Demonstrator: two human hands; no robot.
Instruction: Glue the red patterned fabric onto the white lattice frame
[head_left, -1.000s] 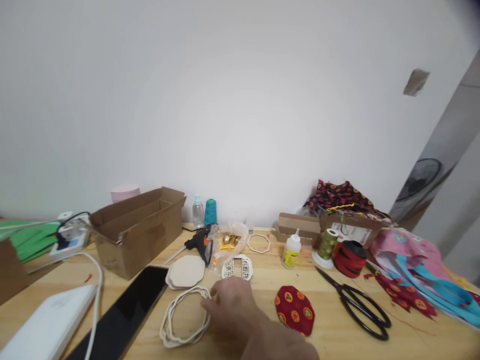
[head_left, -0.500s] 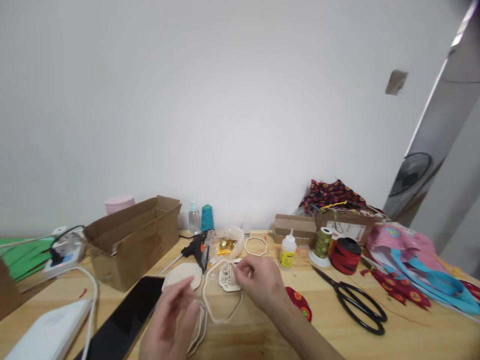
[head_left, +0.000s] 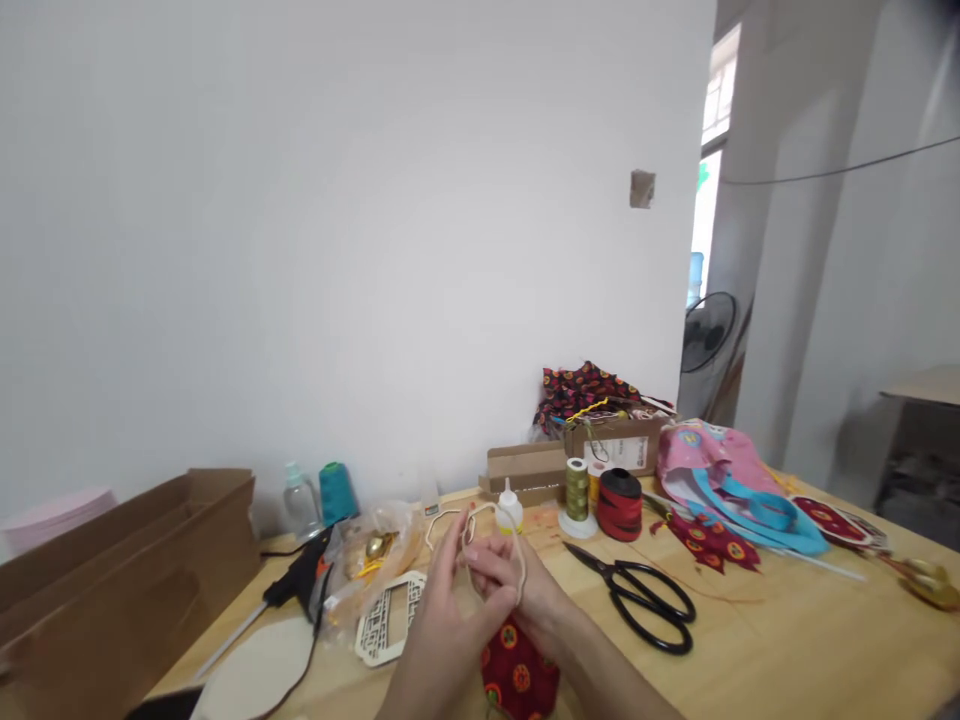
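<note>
My left hand point(head_left: 448, 622) and my right hand point(head_left: 529, 592) are close together at the front middle of the table. Between them they hold a thin cream wooden ring frame point(head_left: 522, 568), tilted upright, its lower part hidden by fingers. The left thumb lies near its lower edge, while the right fingers curl against its inside. Below the hands lies a dark red patterned fabric piece point(head_left: 519, 675), partly covered by them. Left of my left hand is a cream cut-out wooden panel point(head_left: 391, 620). Behind the fingers, another thin cream ring point(head_left: 435, 527) shows in part.
Black scissors point(head_left: 637, 597) lie to the right, near green thread point(head_left: 577, 492) and a red-and-black spool point(head_left: 619, 505). A glue bottle point(head_left: 509, 510) stands behind the hands. At left are a glue gun point(head_left: 300, 580), a plastic bag point(head_left: 386, 540), a pale flat disc point(head_left: 259, 672) and a cardboard box point(head_left: 142, 600).
The view has swung to the right. My hands have come together, and the ring frame is now raised between them. The fabric piece now shows just below the hands.
</note>
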